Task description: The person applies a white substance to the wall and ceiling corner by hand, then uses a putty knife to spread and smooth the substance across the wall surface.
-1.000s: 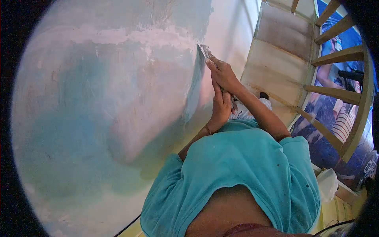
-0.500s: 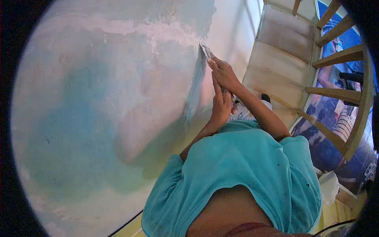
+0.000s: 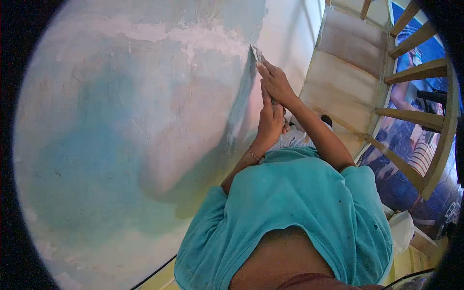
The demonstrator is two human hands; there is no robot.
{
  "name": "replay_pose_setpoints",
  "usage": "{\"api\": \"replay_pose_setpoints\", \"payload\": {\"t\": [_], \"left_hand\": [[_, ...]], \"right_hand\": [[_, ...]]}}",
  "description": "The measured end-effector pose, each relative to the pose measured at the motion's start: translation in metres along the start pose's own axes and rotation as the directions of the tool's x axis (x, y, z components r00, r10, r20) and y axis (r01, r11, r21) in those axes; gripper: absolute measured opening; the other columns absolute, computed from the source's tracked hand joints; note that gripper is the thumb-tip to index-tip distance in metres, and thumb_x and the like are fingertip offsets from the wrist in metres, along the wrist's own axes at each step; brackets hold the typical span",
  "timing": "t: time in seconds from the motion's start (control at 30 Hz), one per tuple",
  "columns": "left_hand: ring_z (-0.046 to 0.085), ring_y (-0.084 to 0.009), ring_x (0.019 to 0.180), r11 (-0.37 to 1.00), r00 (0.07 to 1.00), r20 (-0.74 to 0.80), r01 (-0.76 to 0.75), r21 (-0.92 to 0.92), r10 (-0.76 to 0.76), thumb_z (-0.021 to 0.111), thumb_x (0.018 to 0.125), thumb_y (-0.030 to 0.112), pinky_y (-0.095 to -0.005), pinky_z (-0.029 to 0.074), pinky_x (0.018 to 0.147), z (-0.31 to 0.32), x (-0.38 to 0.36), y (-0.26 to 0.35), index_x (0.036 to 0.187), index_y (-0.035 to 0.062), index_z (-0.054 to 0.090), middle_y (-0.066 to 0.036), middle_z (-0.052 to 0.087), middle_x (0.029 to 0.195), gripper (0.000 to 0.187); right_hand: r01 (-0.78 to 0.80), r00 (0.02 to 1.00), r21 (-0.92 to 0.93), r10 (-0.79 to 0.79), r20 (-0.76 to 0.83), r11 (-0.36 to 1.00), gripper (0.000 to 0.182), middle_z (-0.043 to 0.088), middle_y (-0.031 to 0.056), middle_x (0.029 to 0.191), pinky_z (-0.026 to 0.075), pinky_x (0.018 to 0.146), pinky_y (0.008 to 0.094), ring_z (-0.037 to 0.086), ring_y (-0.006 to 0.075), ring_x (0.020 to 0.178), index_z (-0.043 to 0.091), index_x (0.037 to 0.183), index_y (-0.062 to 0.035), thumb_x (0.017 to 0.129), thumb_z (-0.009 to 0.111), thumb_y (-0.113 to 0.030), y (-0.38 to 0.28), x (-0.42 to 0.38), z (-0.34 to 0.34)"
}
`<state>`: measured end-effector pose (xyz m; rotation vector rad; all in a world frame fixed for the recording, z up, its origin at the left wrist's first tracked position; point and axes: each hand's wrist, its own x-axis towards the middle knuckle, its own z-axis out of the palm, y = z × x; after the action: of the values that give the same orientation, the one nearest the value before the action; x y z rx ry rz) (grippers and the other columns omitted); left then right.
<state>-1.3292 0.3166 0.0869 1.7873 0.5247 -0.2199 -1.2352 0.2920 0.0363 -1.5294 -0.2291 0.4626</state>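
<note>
My right hand (image 3: 276, 83) is closed round a scraper (image 3: 255, 52), whose thin blade meets the painted wall (image 3: 183, 96) at the right end of a rough white patch. Just below it, my left hand (image 3: 271, 121) has its fingers pressed together against the right hand and the lower part of what it holds. Whether the left fingers grip the handle is hidden. A dark shadow runs down the wall from the blade.
Wooden stairs (image 3: 344, 72) rise to the right of the wall, with a railing (image 3: 415, 115) beside them. Past the railing are a blue printed surface (image 3: 386, 159) and part of a person in striped clothing (image 3: 423, 152). A white bag (image 3: 401, 229) is at the lower right.
Both hands and the scraper have shifted slightly. The blade tip is a little higher and further right on the wall, and the left hand is slightly lower.
</note>
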Motion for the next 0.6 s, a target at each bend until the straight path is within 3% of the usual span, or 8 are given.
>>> {"api": "replay_pose_setpoints", "payload": {"t": [0.07, 0.17, 0.27, 0.37, 0.47, 0.5, 0.6], "left_hand": [[0.043, -0.0147, 0.037, 1.0, 1.0, -0.018, -0.008, 0.027, 0.008, 0.03, 0.085, 0.019, -0.0268, 0.037, 0.034, 0.002, -0.003, 0.001, 0.129, 0.0107, -0.009, -0.009, 0.045, 0.06, 0.059], [0.042, -0.0145, 0.036, 0.998, 0.997, -0.037, -0.066, 0.008, 0.067, 0.03, 0.086, 0.019, -0.0269, 0.037, 0.033, 0.005, -0.009, -0.007, 0.129, 0.011, -0.009, -0.009, 0.045, 0.06, 0.059], [0.042, -0.0139, 0.036, 1.0, 0.998, -0.05, -0.03, -0.009, 0.029, 0.031, 0.087, 0.021, -0.0266, 0.035, 0.032, 0.005, -0.006, -0.003, 0.129, 0.0116, -0.009, -0.009, 0.045, 0.061, 0.059], [0.043, -0.0133, 0.038, 1.0, 1.0, -0.005, 0.026, -0.006, -0.026, 0.031, 0.087, 0.022, -0.0255, 0.035, 0.032, 0.001, 0.005, 0.007, 0.129, 0.0115, -0.005, -0.01, 0.045, 0.065, 0.057], [0.043, -0.0124, 0.041, 0.999, 0.999, -0.009, 0.036, -0.033, -0.036, 0.032, 0.087, 0.023, -0.0236, 0.034, 0.032, 0.01, 0.013, 0.014, 0.13, 0.011, 0.004, -0.011, 0.045, 0.074, 0.052], [0.044, -0.0127, 0.041, 0.999, 0.999, -0.025, 0.041, -0.023, -0.041, 0.032, 0.087, 0.022, -0.0236, 0.035, 0.032, 0.01, 0.005, 0.008, 0.13, 0.0111, 0.004, -0.011, 0.045, 0.073, 0.052], [0.044, -0.0141, 0.039, 1.0, 1.0, -0.007, 0.011, -0.008, -0.011, 0.031, 0.087, 0.022, -0.0259, 0.035, 0.032, 0.008, -0.009, -0.007, 0.129, 0.0101, -0.001, -0.01, 0.044, 0.064, 0.055]], "right_hand": [[-0.047, 0.998, -0.021, 0.048, 0.032, 0.999, 0.046, 0.053, 0.0276, 0.092, 0.039, 0.079, 0.0379, 0.051, 0.0388, 0.09, 0.042, 0.114, 0.0017, 0.084, 0.039, -0.033, -0.005, 0.0, -0.005], [0.121, 0.989, -0.024, -0.123, -0.077, 0.992, 0.043, 0.049, 0.0162, 0.063, 0.041, 0.061, 0.0309, 0.047, 0.018, 0.06, 0.043, 0.113, 0.002, 0.084, 0.041, -0.03, 0.004, -0.008, 0.004], [0.041, 0.999, 0.047, -0.041, -0.014, 0.998, 0.043, 0.05, 0.0169, 0.064, 0.041, 0.061, 0.0309, 0.048, 0.0177, 0.06, 0.042, 0.114, 0.0016, 0.084, 0.041, -0.03, -0.005, -0.011, -0.001], [0.013, 0.999, -0.011, -0.013, -0.049, 1.0, 0.045, 0.051, 0.0298, 0.092, 0.038, 0.08, 0.0403, 0.049, 0.0406, 0.089, 0.041, 0.115, 0.0003, 0.085, 0.037, -0.032, -0.004, 0.008, -0.004], [-0.095, 0.995, -0.018, 0.096, 0.027, 0.995, 0.045, 0.05, 0.0296, 0.095, 0.036, 0.082, 0.0406, 0.048, 0.0413, 0.091, 0.041, 0.115, 0.0001, 0.085, 0.036, -0.032, -0.012, 0.014, -0.016], [0.057, 0.998, -0.014, -0.057, -0.027, 0.998, 0.045, 0.05, 0.0305, 0.093, 0.037, 0.082, 0.0413, 0.048, 0.0417, 0.09, 0.041, 0.115, 0.0004, 0.085, 0.037, -0.032, 0.008, 0.009, -0.007], [-0.002, 0.999, 0.041, 0.0, 0.05, 0.999, 0.045, 0.05, 0.0307, 0.092, 0.037, 0.081, 0.0411, 0.049, 0.0419, 0.089, 0.04, 0.115, 0.001, 0.085, 0.037, -0.032, 0.004, -0.012, -0.004]]}}
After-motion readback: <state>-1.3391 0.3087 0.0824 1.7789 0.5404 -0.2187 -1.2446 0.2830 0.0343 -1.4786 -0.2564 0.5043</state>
